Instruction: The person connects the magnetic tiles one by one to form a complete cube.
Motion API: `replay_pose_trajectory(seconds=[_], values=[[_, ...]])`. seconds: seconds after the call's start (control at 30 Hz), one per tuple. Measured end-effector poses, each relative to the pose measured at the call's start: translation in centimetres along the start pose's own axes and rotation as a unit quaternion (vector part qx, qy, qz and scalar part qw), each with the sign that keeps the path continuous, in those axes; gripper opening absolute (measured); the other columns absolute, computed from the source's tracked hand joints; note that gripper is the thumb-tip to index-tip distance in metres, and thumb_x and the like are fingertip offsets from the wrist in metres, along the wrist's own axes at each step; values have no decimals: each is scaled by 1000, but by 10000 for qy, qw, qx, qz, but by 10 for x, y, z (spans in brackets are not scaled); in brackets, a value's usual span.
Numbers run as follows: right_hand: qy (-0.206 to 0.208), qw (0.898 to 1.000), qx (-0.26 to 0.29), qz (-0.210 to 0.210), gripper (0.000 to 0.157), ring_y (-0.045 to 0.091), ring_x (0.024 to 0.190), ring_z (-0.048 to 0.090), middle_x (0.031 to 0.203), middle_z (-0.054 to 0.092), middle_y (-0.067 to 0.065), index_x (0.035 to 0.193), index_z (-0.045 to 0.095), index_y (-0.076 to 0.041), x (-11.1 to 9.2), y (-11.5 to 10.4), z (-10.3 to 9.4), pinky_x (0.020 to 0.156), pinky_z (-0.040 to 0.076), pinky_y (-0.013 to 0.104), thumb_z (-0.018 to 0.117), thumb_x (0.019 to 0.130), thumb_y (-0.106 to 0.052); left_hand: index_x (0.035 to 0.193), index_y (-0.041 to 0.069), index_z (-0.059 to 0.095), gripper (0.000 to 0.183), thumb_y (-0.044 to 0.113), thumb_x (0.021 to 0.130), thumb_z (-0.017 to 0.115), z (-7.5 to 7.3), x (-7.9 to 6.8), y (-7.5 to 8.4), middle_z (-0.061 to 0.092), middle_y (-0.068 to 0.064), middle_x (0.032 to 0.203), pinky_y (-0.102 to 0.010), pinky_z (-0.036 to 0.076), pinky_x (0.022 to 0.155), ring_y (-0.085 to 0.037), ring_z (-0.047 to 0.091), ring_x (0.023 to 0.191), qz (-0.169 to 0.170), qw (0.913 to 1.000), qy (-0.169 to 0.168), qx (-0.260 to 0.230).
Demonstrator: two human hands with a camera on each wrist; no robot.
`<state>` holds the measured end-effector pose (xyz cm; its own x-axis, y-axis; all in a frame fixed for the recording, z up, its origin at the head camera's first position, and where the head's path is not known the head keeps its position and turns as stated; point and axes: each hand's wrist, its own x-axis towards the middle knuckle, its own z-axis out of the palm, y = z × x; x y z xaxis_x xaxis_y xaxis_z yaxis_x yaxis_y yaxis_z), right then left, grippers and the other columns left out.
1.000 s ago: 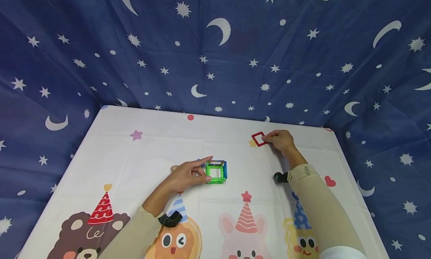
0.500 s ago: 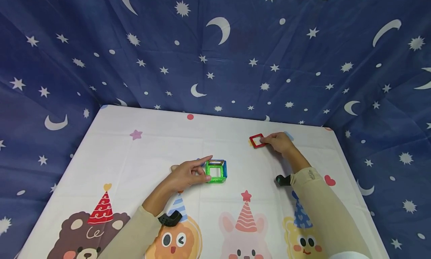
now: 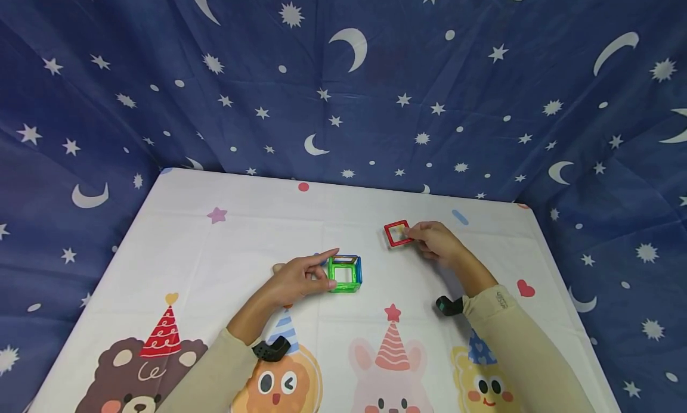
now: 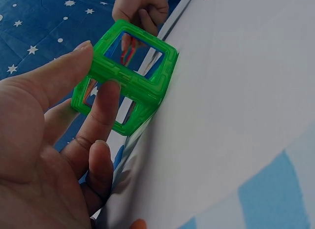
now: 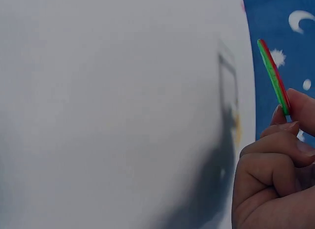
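Note:
A small box built of square magnetic tiles [image 3: 344,288], green in front with a blue side, stands on the white tablecloth near the middle. My left hand [image 3: 294,280] holds its left side between thumb and fingers. Up close in the left wrist view, the green frames [image 4: 125,74] meet along an edge under a fingertip. To the right and farther back, my right hand [image 3: 437,241] pinches a red square tile [image 3: 388,236] by one side, raised above the cloth. Seen edge-on in the right wrist view, this piece shows a red layer against a green layer [image 5: 271,74].
The white tablecloth [image 3: 257,234] carries printed animals, hats and stars. Behind and at both sides hangs a dark blue curtain [image 3: 376,133] with moons and stars. A black wrist device [image 3: 271,348] sits at the left cuff, another [image 3: 449,306] at the right.
My right hand has brought the red tile leftward and nearer to me, toward the box. My left hand and the box have stayed in place.

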<state>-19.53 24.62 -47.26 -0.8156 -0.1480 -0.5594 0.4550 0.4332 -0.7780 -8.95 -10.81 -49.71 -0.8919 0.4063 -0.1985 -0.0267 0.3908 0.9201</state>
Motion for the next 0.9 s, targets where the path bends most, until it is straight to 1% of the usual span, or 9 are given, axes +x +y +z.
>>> replay_pose_trajectory(seconds=[0.1,0.2,0.5,0.73,0.9], values=[[-205,9997,61,-139,23,15,53,33,63,40,-3,90,60,-9,-8,-3,9,49,28,27,66,101,-29,148,43,51,72,40,84,84,1,0,0,71,9,80,-46,11,87,-12,48,64,-3,10000,3,-37],[-391,9990,137,-188,22,15,52,32,61,38,-2,89,59,-9,-16,-4,20,48,27,27,63,102,-26,148,43,51,72,40,84,84,1,1,0,71,9,80,-46,11,87,-13,48,65,-29,10000,8,-66],[-913,9935,586,-349,22,16,52,29,61,38,0,86,55,-8,-43,-11,55,48,25,27,59,103,-22,146,45,52,71,41,83,85,2,1,2,70,9,79,-47,13,88,-15,50,66,-136,9999,72,-32],[-1168,9909,558,-365,22,16,51,29,60,39,1,88,55,-6,-58,-16,78,48,25,27,60,102,-23,146,45,52,71,42,83,85,2,0,2,70,9,79,-48,13,89,-15,50,65,-153,9998,79,31],[-1281,9898,478,-398,26,16,49,29,58,38,0,84,53,-7,-66,-19,91,46,24,26,60,101,-25,147,43,52,70,42,84,84,2,1,2,70,9,80,-49,12,88,-16,52,67,-103,9999,67,9]])
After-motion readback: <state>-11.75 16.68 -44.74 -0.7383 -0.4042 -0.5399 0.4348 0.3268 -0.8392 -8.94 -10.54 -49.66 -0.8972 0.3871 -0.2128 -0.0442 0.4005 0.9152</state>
